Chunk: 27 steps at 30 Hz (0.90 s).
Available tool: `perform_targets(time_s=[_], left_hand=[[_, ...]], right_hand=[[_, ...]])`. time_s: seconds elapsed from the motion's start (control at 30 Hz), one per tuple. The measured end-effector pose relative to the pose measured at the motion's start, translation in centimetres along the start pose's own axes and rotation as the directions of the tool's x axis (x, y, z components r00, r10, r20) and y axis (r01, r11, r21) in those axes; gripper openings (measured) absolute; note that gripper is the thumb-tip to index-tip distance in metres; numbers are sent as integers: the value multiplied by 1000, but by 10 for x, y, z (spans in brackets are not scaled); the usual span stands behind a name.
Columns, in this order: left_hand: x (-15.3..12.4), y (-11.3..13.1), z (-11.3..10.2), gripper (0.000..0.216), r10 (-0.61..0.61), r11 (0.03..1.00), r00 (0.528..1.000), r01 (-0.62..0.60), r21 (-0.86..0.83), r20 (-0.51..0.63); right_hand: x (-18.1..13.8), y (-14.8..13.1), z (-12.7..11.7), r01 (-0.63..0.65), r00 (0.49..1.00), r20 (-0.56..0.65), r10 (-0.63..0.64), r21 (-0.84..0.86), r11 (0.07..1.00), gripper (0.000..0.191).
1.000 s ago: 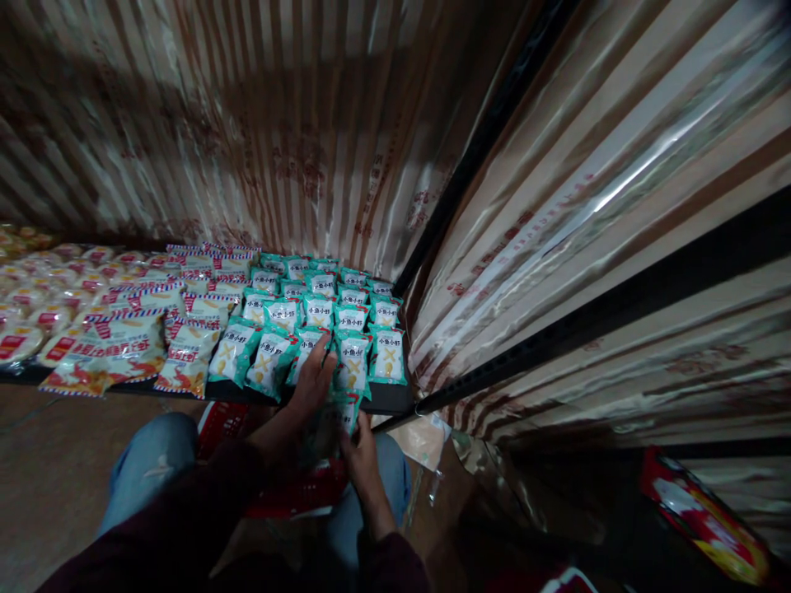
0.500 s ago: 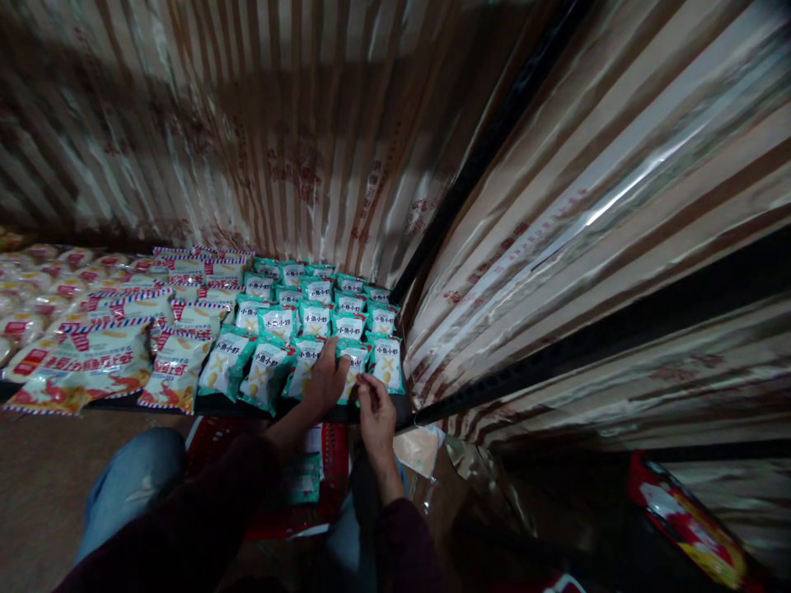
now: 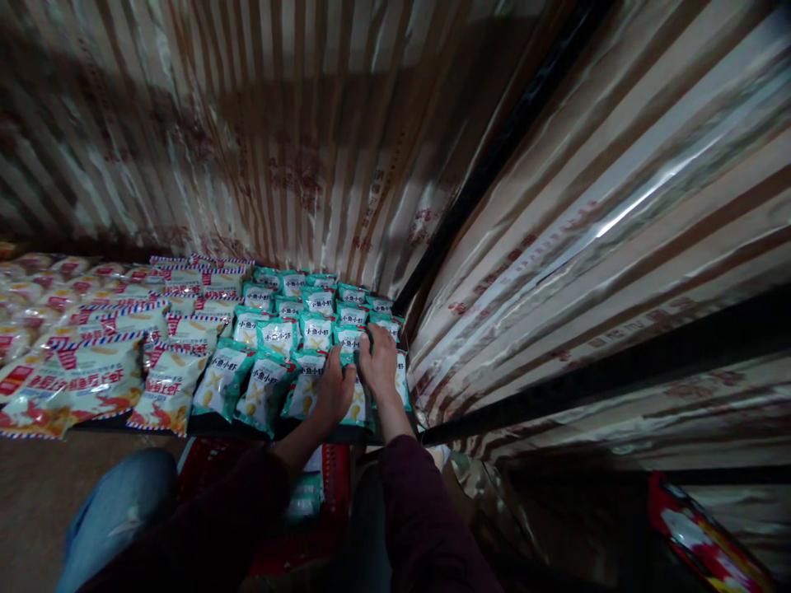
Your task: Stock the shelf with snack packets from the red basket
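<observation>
Rows of small teal and white snack bags [image 3: 317, 331] stand on the dark shelf. My left hand [image 3: 334, 389] rests against the front-row bags, fingers stretched forward and thumb apart, holding nothing I can see. Just right of it, my right hand [image 3: 381, 366] reaches further back, its fingers lying over the tops of the bags near the right end. Under and between my hands, a front-row snack bag [image 3: 357, 403] shows in part. The right-end bag [image 3: 401, 377] is partly hidden by my right hand.
Larger shrimp-print snack bags [image 3: 102, 375] fill the shelf to the left, with round white packs [image 3: 37, 317] beyond. Striped plastic sheeting [image 3: 297, 148] hangs behind and at the right, along a black post [image 3: 488, 173]. Below the shelf is a red basket [image 3: 335, 478] with teal packs.
My right hand has moved forward from the front row to the bags behind, its fingers unfolding from a pinch. My left hand has shifted slightly right. The view has tilted a little.
</observation>
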<state>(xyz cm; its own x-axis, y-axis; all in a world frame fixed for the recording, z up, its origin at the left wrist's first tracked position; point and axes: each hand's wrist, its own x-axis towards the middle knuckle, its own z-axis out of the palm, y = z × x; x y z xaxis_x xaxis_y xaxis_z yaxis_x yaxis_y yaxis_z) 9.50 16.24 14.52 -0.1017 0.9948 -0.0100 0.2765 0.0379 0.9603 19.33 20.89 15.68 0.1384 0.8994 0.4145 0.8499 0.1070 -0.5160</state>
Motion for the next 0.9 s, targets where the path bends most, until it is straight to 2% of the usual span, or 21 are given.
perform_targets(time_s=[0.1,0.2,0.3,0.4,0.5,0.57,0.63,0.67,0.7,0.73,0.8,0.83,0.87,0.9], left_hand=[[-1,-1,2,57,-18,1000,1000,18,4,-6],[-1,-4,7,57,4,1000,1000,-4,7,5],[1,-12,13,56,21,1000,1000,-21,0,-16],[1,-18,15,55,75,997,996,-74,31,-55],[-10,-18,8,56,276,956,958,-266,122,-78],[-27,-19,-2,56,446,884,893,-427,191,-65],[-51,-28,-16,53,561,807,827,-539,242,-26],[-65,-37,-23,51,574,792,819,-556,254,0],[-79,-48,-30,50,579,782,814,-568,258,35],[-93,-62,-38,49,585,769,807,-583,261,80],[-117,-94,-51,48,577,748,803,-593,299,150],[-125,-109,-58,47,567,738,806,-590,328,172],[-132,-122,-63,46,574,713,789,-614,339,220],[-136,-132,-68,44,579,684,757,-653,325,302]], right_hand=[[30,-9,6,116,982,155,-104,-71,991,47],[53,-14,14,124,948,308,-78,-131,984,48],[64,-11,19,107,929,367,-41,-160,981,49],[67,-3,15,89,947,319,-46,-122,989,49],[52,2,-3,97,987,130,-94,-17,995,50],[24,1,-19,136,991,-25,-134,98,986,49],[-23,-2,-30,148,981,-153,-117,213,966,44],[-52,-4,-32,150,975,-198,-98,267,952,39],[-83,-5,-31,150,980,-170,-100,316,937,35],[-114,-6,-27,155,986,-109,-123,361,920,31],[-171,-4,-10,135,966,152,-211,399,907,30],[-194,-3,1,79,935,296,-195,362,929,33],[-213,-1,13,7,884,448,-137,279,960,36],[-227,2,25,-65,799,600,-43,157,985,36]])
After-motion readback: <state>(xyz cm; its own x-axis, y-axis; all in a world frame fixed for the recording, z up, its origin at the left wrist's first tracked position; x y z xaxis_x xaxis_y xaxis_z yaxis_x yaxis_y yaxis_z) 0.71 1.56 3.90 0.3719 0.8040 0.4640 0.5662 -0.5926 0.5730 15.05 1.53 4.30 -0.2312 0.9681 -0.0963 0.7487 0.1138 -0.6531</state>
